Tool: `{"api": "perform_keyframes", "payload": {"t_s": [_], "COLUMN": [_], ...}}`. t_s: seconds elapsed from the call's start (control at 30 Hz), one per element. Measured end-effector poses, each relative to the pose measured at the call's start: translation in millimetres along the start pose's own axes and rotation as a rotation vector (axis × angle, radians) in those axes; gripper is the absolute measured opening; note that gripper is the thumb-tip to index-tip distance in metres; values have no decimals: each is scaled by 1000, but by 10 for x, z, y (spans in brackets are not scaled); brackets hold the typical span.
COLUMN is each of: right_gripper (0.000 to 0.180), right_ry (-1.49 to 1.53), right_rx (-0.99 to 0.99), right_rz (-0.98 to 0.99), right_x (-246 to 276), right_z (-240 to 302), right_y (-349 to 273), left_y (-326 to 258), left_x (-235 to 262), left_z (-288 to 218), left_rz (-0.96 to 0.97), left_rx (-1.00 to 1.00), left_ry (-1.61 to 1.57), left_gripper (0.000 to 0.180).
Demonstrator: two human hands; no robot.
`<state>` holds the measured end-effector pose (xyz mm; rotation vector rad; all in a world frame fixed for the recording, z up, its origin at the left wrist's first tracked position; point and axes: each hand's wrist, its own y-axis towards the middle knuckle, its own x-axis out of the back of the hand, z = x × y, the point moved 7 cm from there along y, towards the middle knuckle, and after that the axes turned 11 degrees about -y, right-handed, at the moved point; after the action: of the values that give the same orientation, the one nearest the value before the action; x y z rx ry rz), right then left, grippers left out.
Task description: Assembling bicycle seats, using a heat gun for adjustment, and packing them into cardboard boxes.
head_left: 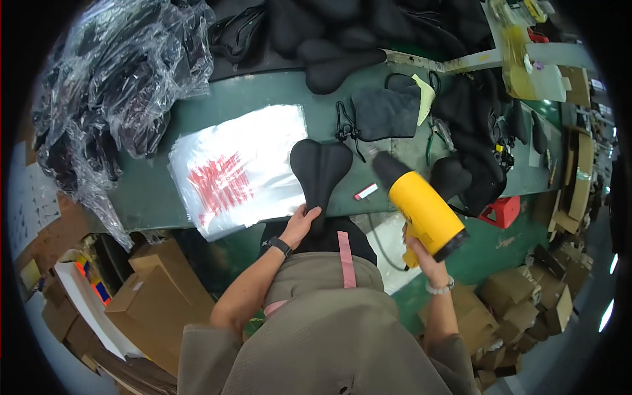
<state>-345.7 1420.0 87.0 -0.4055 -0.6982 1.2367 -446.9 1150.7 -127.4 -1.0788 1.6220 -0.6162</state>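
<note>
the green bench (253, 92) spans the view, its near edge just in front of the person. above its right part the yellow heat gun (424, 209) slants, its black nozzle (390, 170) aimed forward and to the left. the black saddle (319, 171) lies just left of that nozzle, apart from it, its long axis running nearly straight away from the person: 2 rounded lobes far, narrow nose near. whether it rests on the bench or is held just above, i cannot tell. the gap and angle between nozzle and saddle seem to matter most; the nozzle's line looks to pass beyond the lobes.

of the 2 hands, the left hand (301, 225) is nearer, gripping the nose, thumb on top; the right hand (429, 262) is wrapped round the heat gun's handle, with the saddle ahead and leftward.

as for writing, the stack of clear bags (266, 131) carries red print (224, 184), too muddled to read. the small red-and-white block (366, 191) shows nothing legible.
</note>
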Motion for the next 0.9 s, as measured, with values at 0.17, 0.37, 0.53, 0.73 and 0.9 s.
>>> {"api": "perform_keyframes", "payload": {"t_s": [0.17,0.37,0.53,0.73,0.9], "right_gripper": [26,32,37,39,32], "right_ry": [-416,-885,-960,-1096,-983], "right_rx": [83,264,324,371,288], "right_rz": [-80,-67,-48,-24,-55], "right_x": [-628,-961,-1017,-1088,-1024], "right_z": [850,1015,1013,1128,1212], "right_y": [-86,25,-12,82,78], "left_y": [146,99,183,236,228], "left_x": [72,9,75,114,62], "left_z": [93,43,106,159,119], "left_rz": [32,101,125,152,175], "left_rx": [-11,-14,-6,10,-18], "left_ry": [187,176,156,169,169], "left_gripper": [61,65,65,63,61]}}
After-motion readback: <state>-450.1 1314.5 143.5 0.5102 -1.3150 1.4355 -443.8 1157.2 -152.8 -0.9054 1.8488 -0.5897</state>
